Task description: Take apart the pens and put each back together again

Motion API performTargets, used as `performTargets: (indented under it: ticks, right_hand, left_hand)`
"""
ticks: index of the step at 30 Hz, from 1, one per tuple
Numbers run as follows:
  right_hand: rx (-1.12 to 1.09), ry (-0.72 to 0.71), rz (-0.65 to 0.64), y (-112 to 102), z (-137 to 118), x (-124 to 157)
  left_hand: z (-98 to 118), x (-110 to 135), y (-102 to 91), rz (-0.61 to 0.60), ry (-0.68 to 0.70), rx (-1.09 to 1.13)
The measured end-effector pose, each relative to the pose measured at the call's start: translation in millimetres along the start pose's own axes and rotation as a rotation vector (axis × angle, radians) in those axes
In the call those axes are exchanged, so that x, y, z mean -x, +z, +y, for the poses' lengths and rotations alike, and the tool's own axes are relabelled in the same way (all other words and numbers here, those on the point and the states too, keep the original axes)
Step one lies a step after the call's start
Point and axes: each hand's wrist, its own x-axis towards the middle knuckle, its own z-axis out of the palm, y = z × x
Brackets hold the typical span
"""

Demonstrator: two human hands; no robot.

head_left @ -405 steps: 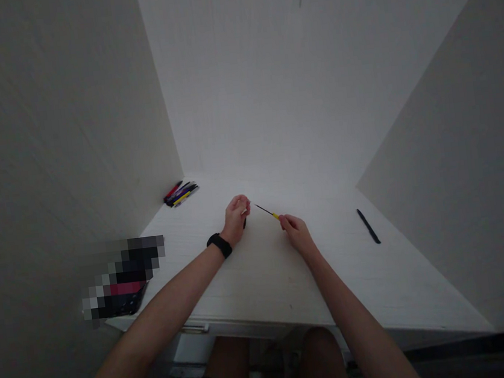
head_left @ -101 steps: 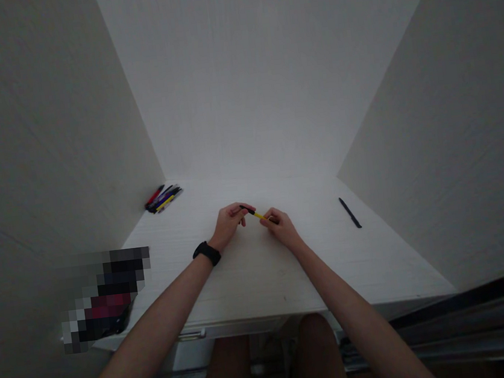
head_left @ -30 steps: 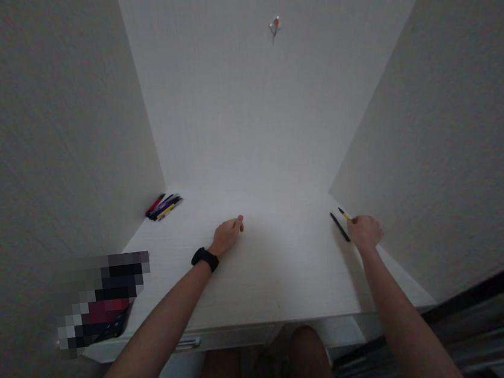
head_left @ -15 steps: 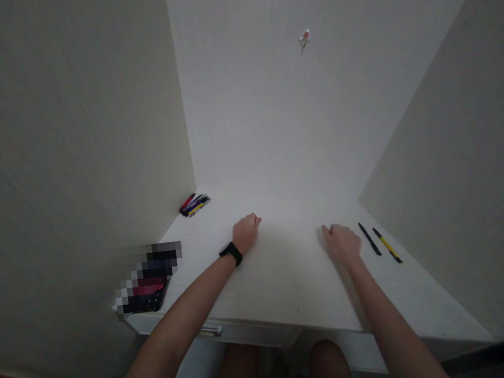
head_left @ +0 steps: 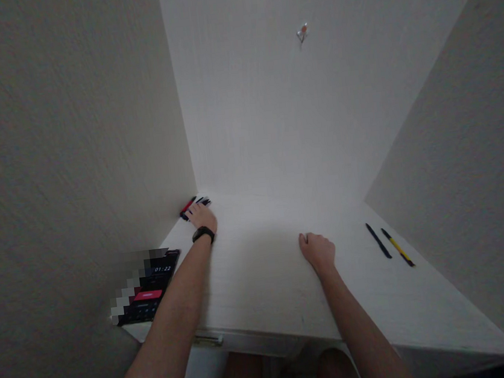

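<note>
My left hand [head_left: 201,216], with a black watch on the wrist, reaches to the far left corner of the white desk [head_left: 266,272] and lies over a bunch of coloured pens [head_left: 189,206]. Its fingers are hidden among the pens, so I cannot see whether it grips one. My right hand [head_left: 318,252] rests on the middle of the desk with its fingers curled in and nothing visible in it. A black pen [head_left: 378,240] and a yellow and black pen [head_left: 397,247] lie side by side at the desk's right, apart from my right hand.
A phone [head_left: 147,286] with a lit screen lies at the desk's left front corner. White walls close the desk in on the left, back and right. A small hook [head_left: 302,32] sticks out of the back wall. A drawer handle [head_left: 208,340] shows under the front edge.
My left hand has moved from the desk's middle to the pen bunch in the far left corner. My right hand has drawn left, away from the two pens on the right.
</note>
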Motion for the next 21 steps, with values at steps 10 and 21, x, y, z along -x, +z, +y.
performTargets:
  ticks: [10, 21]
  right_hand:
    - [-0.003, -0.015, 0.045, 3.0, -3.0, 0.6]
    - [-0.345, -0.225, 0.083, 3.0, -23.5, 13.2]
  left_hand:
    - [6.3, 18.3, -10.5, 0.011, -0.012, -0.050]
    - [85.6, 138.0, -28.2, -0.183, 0.647, 0.720]
